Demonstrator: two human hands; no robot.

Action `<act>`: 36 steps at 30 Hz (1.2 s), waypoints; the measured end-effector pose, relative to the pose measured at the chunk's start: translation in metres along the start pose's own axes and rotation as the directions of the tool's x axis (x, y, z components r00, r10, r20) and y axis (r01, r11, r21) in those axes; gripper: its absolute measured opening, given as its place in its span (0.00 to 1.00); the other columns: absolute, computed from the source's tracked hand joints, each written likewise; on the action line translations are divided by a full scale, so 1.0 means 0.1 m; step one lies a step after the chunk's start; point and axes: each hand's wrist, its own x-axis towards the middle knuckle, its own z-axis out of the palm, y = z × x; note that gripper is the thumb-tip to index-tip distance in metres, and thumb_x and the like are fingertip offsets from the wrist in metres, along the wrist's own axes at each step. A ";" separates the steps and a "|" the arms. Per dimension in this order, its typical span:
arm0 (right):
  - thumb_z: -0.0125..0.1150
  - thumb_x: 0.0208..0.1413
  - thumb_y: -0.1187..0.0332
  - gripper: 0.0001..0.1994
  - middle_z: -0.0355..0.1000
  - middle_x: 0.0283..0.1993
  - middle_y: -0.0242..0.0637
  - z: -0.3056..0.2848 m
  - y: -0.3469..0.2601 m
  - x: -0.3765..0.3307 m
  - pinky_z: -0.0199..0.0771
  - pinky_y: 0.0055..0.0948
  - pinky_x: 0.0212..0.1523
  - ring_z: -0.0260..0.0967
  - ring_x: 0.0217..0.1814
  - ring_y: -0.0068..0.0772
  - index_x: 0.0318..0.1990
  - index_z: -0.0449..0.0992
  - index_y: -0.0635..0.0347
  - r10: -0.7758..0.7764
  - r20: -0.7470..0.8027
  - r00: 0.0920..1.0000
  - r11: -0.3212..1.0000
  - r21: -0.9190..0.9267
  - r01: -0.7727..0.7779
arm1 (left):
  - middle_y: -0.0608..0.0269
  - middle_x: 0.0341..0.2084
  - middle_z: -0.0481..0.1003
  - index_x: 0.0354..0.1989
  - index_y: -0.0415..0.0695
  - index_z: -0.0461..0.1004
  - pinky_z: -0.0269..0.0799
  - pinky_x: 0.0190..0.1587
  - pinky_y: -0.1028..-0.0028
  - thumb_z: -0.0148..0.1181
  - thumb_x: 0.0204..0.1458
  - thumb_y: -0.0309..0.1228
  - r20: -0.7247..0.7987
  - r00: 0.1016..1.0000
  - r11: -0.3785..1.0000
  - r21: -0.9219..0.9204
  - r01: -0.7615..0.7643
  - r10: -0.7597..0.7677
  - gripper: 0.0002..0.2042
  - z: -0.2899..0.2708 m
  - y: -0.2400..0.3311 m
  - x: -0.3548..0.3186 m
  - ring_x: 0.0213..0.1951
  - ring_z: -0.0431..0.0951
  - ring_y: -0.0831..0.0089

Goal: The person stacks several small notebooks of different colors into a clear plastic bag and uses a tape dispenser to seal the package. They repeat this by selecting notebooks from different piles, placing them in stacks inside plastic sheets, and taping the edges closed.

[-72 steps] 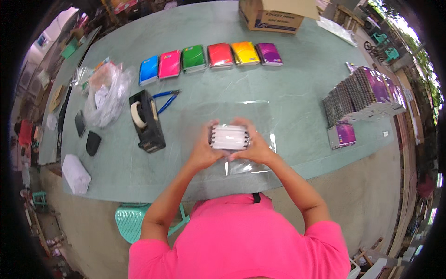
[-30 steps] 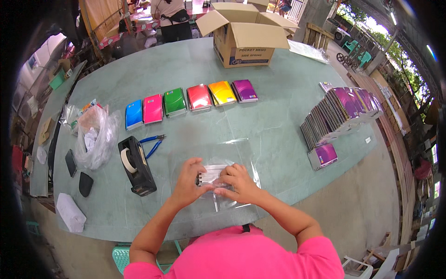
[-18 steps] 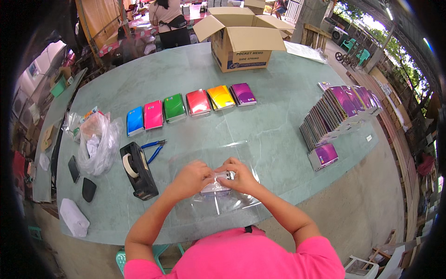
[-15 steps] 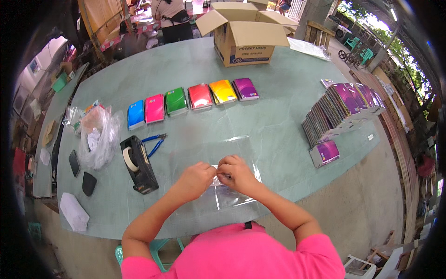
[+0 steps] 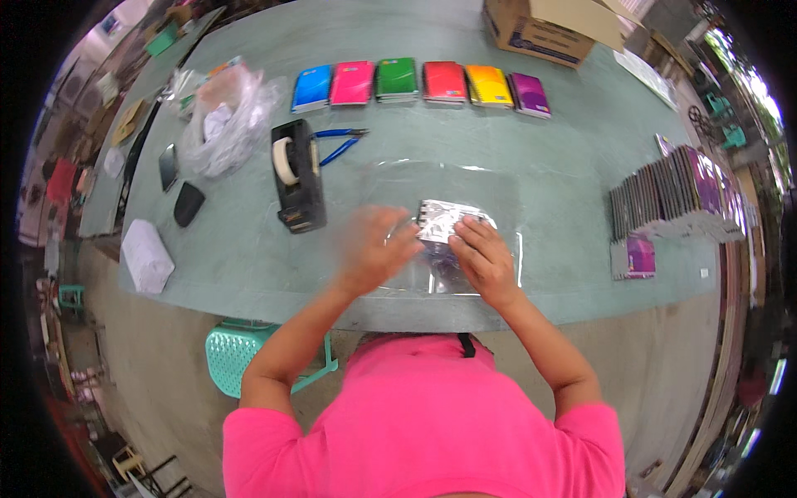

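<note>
A small spiral notebook (image 5: 438, 217) lies on a clear plastic sheet (image 5: 481, 178) in front of me, its pale side up and its black coil at the left. My right hand (image 5: 487, 261) rests on the notebook's right part, fingers stretched out flat. Just off the coil side is my left hand (image 5: 378, 249), smeared by motion, with its fingers apart and nothing seen in them. Something dark purple shows through the plastic below the notebook, partly hidden.
A black tape dispenser (image 5: 300, 187), blue pliers (image 5: 336, 149) and a plastic bag (image 5: 224, 124) lie left. Notebooks in several colours, including a green one (image 5: 396, 79), line the far side. Stacked notebooks (image 5: 672, 195) stand right; a cardboard box (image 5: 540, 33) is at the back.
My hands were together over the plastic and have moved apart, uncovering the notebook. The right hand has flattened onto it. The view has tilted down, shifting the whole table upward.
</note>
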 end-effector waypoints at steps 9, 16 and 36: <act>0.68 0.41 0.69 0.07 0.72 0.44 0.30 0.02 -0.11 0.16 0.51 0.43 0.59 0.64 0.55 0.36 0.27 0.74 0.53 0.089 -0.013 0.996 0.995 -0.051 -0.090 | 0.59 0.26 0.74 0.25 0.36 0.76 0.63 0.36 0.73 0.62 0.47 0.42 0.055 0.052 0.028 -0.379 0.925 -0.997 0.17 -0.53 -1.33 -0.74 0.35 0.71 0.73; 0.65 0.45 0.72 0.06 0.71 0.50 0.36 0.04 0.03 0.17 0.55 0.44 0.60 0.64 0.57 0.40 0.28 0.71 0.57 -0.007 0.055 0.998 0.994 0.111 0.001 | 0.59 0.17 0.74 0.22 0.36 0.76 0.65 0.29 0.71 0.60 0.48 0.41 0.007 0.321 0.315 -0.166 0.934 -0.947 0.17 -0.58 -0.99 -0.59 0.24 0.72 0.76; 0.63 0.47 0.71 0.27 0.72 0.49 0.38 0.06 0.11 0.15 0.59 0.36 0.59 0.70 0.51 0.36 0.56 0.63 0.63 0.074 0.027 0.997 0.956 0.281 -0.078 | 0.72 0.15 0.68 0.23 0.41 0.76 0.58 0.21 0.81 0.58 0.51 0.38 0.551 0.356 0.079 -0.463 0.883 -0.755 0.13 -0.20 0.44 0.15 0.18 0.65 0.83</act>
